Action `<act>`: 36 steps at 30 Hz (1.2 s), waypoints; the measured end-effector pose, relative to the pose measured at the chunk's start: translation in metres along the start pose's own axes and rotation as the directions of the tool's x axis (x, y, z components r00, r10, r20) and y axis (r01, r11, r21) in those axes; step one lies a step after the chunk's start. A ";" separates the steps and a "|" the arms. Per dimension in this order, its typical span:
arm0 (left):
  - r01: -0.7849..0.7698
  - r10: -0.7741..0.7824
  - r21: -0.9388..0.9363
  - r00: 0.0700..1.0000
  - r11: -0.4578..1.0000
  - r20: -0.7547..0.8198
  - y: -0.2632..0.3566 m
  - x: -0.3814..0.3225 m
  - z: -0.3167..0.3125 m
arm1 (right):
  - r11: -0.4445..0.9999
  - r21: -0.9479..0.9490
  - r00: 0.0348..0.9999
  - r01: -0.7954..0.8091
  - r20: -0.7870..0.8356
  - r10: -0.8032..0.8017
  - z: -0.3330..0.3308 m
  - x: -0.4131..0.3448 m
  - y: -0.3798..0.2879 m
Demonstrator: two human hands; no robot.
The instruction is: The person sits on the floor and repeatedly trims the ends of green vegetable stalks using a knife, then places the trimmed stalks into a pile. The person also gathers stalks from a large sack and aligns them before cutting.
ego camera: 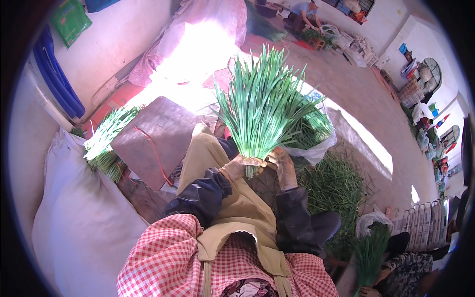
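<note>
A large fanned bunch of long green leaves, likely garlic chives (256, 107), stands upright above my lap. My left hand (237, 167) is wrapped around its stems near the cut ends. Close by on the right, my right hand (284, 169) has its fingertips bent at the stem ends; whether they pinch anything is unclear. To the left is a low flat-topped board (159, 130) with a red tie strip (154, 150) across it. Beyond its left edge lies another bundle of chives (107, 144). A tan apron (243, 208) covers my lap.
At my right are an open plastic bag (315, 154) of greens and a loose heap of leaves (334, 185). A full white sack (85, 222) stands at left. One co-worker (404, 265) handles greens at lower right; another person (302, 18) works at the back.
</note>
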State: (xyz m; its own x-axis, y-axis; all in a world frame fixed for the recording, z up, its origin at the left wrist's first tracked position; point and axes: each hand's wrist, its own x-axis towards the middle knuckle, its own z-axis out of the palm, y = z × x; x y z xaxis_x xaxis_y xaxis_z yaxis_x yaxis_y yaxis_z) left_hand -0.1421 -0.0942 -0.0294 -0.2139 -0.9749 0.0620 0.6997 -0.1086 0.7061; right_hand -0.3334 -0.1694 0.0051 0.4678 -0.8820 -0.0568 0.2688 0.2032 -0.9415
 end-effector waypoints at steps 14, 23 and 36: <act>0.220 -0.202 -0.076 0.960 0.973 0.194 -0.002 -0.005 -0.011 | 0.986 0.066 0.978 0.154 0.133 -0.161 0.023 0.008 -0.042; 0.248 -0.218 -0.262 0.966 0.933 0.139 0.000 -0.004 0.007 | 0.963 0.167 0.977 0.212 -0.049 -0.207 0.034 0.024 -0.030; 0.276 -0.271 -0.053 0.959 0.960 0.082 -0.007 0.002 0.022 | 0.947 0.106 0.953 0.302 -0.037 -0.300 0.016 0.027 -0.006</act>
State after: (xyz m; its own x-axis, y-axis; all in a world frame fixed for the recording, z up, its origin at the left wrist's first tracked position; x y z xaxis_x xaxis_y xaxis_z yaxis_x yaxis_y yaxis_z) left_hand -0.1618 -0.0909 -0.0189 -0.4508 -0.8896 -0.0739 0.6488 -0.3834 0.6573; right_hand -0.3092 -0.1877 0.0145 0.3344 -0.9173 0.2162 0.4854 -0.0290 -0.8738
